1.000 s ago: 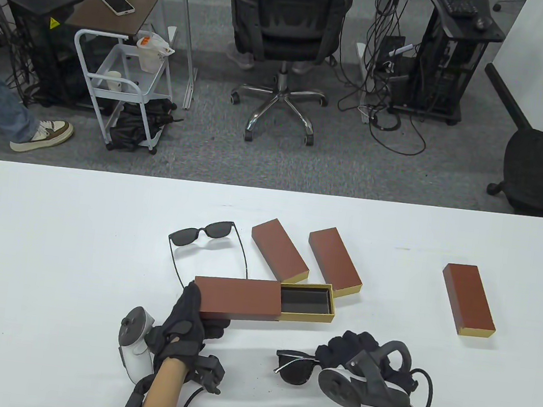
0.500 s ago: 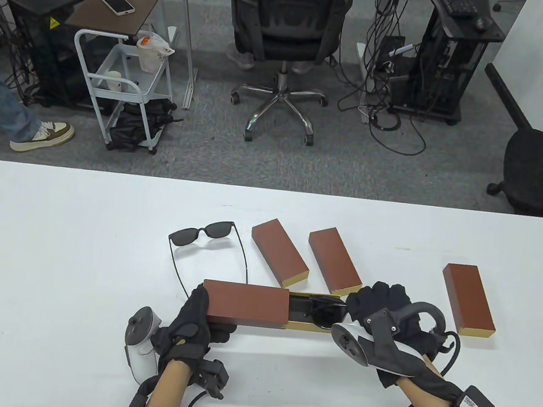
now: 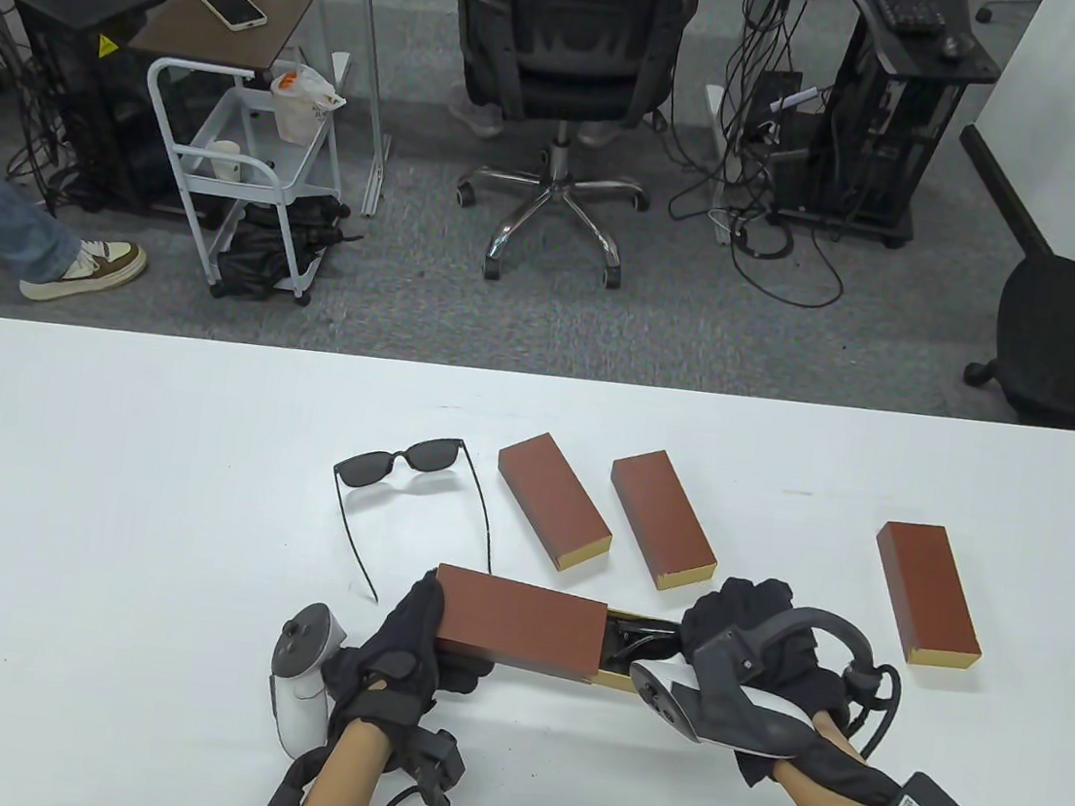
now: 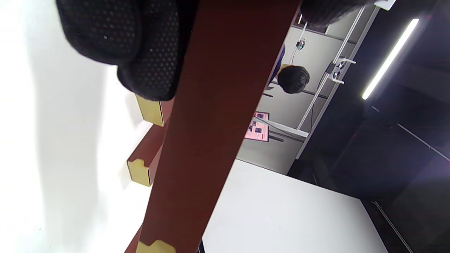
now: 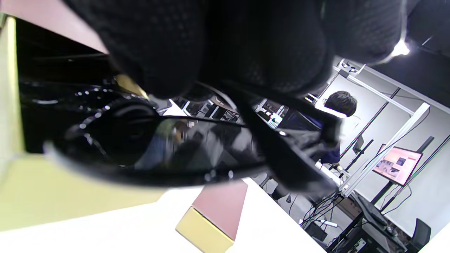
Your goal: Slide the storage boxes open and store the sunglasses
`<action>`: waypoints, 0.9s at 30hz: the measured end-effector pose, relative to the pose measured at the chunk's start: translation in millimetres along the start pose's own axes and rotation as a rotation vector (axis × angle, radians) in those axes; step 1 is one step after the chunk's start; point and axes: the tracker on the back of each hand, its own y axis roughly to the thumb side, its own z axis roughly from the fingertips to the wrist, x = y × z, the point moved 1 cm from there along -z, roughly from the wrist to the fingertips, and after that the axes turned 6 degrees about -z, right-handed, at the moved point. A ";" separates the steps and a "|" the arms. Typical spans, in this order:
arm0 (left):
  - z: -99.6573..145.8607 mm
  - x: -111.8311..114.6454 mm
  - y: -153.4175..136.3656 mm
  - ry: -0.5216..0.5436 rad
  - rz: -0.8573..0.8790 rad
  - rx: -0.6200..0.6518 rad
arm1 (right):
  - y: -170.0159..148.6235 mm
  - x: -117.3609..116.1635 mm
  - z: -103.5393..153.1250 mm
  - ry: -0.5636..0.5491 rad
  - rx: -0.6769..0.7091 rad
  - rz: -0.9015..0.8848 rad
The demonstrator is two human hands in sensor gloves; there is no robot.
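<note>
My left hand grips the left end of a brown sliding box, whose sleeve fills the left wrist view. Its gold inner drawer sticks out to the right. My right hand holds folded black sunglasses in the open drawer; they show close up in the right wrist view, with the drawer wall below. A second pair of sunglasses lies unfolded on the table behind the box.
Three closed brown boxes lie on the white table: two side by side behind the open box, one at the right. Office chairs and a cart stand on the floor beyond the far edge.
My right hand lifted the folded sunglasses off the table and brought them into the open drawer. My left hand moved the box right and turned it slightly; less drawer now shows.
</note>
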 end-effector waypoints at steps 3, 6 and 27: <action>0.3 4.2 1.6 -0.022 0.006 0.006 | 1.4 0.7 -2.1 0.013 -0.006 -0.038; 0.6 8.2 3.1 -0.039 -0.005 0.014 | 1.2 1.8 -5.1 0.024 -0.017 -0.084; -1.6 11.0 -1.4 -0.048 -0.020 0.023 | -2.7 -11.9 -14.4 0.021 -0.092 -0.354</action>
